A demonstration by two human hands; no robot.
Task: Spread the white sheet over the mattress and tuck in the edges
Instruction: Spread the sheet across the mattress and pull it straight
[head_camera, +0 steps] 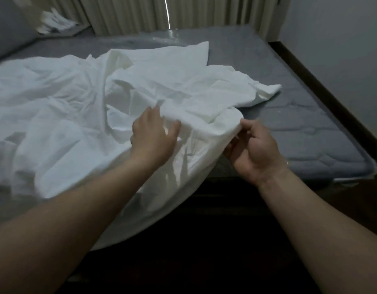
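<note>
head view, looking down over a bed: the white sheet (62, 107) lies crumpled and bunched over the left and middle of the grey mattress (306, 132), with folds piled on each other and one corner reaching out toward the right. the right part and the far strip of the mattress are bare, showing its quilted top. the sheet's near edge hangs over the front side of the mattress toward the dark floor (204, 262).

the left hand (153, 137) rests on the sheet near the middle of the pile, fingers spread and lightly bent into the cloth; a fold partly covers the fingertips, so i cannot tell whether it truly grips. the right hand (254, 149), just beside it to the right, pinches a lifted fold of the sheet's edge between thumb and curled fingers, palm turned up, over the front edge of the mattress.

behind the bed hang pale pleated curtains (128, 13). a dark wooden frame (323, 90) runs along the right side of the mattress, next to a plain wall (342, 39). some blurred white cloth (54, 21) sits at the far left corner.
</note>
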